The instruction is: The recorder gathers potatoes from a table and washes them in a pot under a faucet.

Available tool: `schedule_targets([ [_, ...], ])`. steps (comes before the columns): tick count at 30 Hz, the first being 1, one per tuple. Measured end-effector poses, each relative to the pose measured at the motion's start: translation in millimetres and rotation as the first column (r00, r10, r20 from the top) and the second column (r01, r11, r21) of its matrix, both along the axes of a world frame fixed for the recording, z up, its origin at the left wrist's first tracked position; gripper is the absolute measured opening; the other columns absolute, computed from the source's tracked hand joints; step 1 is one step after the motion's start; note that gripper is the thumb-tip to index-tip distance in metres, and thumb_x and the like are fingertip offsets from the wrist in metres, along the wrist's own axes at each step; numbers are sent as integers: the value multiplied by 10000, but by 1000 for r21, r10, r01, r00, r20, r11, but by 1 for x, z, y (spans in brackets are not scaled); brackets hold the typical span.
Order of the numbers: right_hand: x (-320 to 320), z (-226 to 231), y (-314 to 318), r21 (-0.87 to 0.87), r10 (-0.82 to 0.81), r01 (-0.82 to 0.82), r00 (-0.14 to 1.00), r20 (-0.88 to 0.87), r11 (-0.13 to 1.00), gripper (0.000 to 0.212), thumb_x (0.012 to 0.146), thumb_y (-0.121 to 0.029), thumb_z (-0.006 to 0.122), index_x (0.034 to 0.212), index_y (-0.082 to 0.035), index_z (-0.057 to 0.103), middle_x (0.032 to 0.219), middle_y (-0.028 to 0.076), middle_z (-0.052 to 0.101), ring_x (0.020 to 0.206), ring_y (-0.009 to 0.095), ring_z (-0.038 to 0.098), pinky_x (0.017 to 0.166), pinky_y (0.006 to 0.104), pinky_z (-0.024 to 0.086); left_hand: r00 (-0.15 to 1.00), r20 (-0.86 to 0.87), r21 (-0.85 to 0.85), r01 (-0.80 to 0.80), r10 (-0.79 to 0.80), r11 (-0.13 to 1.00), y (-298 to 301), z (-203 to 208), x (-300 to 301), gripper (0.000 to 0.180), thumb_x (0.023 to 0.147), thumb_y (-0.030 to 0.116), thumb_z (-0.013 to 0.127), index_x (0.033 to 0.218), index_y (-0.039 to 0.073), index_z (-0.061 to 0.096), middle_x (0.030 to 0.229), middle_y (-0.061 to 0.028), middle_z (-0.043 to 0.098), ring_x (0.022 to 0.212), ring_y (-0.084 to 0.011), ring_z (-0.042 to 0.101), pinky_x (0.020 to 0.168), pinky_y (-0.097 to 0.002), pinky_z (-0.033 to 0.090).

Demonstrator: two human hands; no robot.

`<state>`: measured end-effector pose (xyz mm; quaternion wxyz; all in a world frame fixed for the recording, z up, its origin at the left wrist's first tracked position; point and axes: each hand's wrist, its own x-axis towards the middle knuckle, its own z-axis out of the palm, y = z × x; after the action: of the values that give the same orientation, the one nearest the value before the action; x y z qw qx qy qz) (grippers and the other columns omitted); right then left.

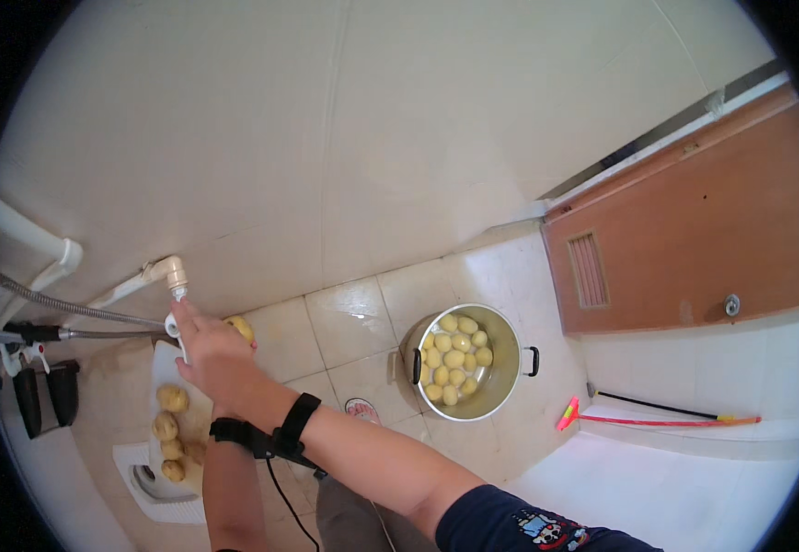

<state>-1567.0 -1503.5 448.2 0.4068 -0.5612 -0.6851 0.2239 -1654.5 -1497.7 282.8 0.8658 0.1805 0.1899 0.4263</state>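
At the wall on the left, my right hand (215, 354) closes its fingers on a white tap (172, 325) below a beige pipe elbow. My left hand (253, 345) is almost wholly covered by the right one. It seems closed around a yellowish potato (241, 327), which shows just past the right hand's knuckles. Brown potatoes (166, 426) lie in a row on a pale board (199, 419) to the left of my forearms. A large metal pot (508, 368) with black handles stands on the floor to the right, holding several peeled potatoes (458, 342).
A squat toilet (174, 509) lies by the board at lower left. Flexible metal hoses (96, 313) and black holders (48, 396) are on the left wall. A brown door (684, 221) stands at right, with a red-handled floor tool (638, 419) below it. A black cable (284, 501) hangs from my wrist strap.
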Motion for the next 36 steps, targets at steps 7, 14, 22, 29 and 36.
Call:
schedule_targets([
  [7,20,20,-2,-10,-9,10,998,64,1000,718,729,-216,728,1333,16,417,989,177,626,886,336,628,748,411,518,924,-219,4,-322,315,947,-11,18,15,344,905,193,584,1206,121,434,1148,-92,545,1036,-232,581,862,-375,516],
  [14,16,29,6,-45,109,-106,992,58,993,703,735,-215,718,1337,0,425,984,206,619,862,360,616,755,420,510,811,-343,7,-502,473,865,15,25,10,348,902,181,586,1206,120,431,1145,-93,545,1033,-231,582,860,-373,516],
  [22,31,38,12,-133,153,-136,979,133,982,744,731,-288,733,1361,-31,430,999,207,642,859,359,636,742,422,514,830,-330,-89,-501,449,861,-3,46,-11,427,850,22,607,1216,118,409,1129,-90,532,1023,-209,578,885,-333,504],
  [29,33,28,18,-9,184,-184,971,156,983,740,727,-255,752,1366,-48,442,1024,220,644,932,367,632,786,404,507,855,-342,-60,-435,391,899,-2,47,-19,652,756,-99,684,1262,99,323,1188,-121,506,1083,-226,561,900,-334,511],
  [36,34,38,19,-103,252,-244,964,80,964,685,754,-219,753,1350,-38,469,1128,216,623,1020,321,625,880,368,479,847,-319,-3,-450,426,893,-1,45,-20,643,755,-83,696,1254,90,329,1190,-113,503,1084,-219,556,899,-323,506],
])
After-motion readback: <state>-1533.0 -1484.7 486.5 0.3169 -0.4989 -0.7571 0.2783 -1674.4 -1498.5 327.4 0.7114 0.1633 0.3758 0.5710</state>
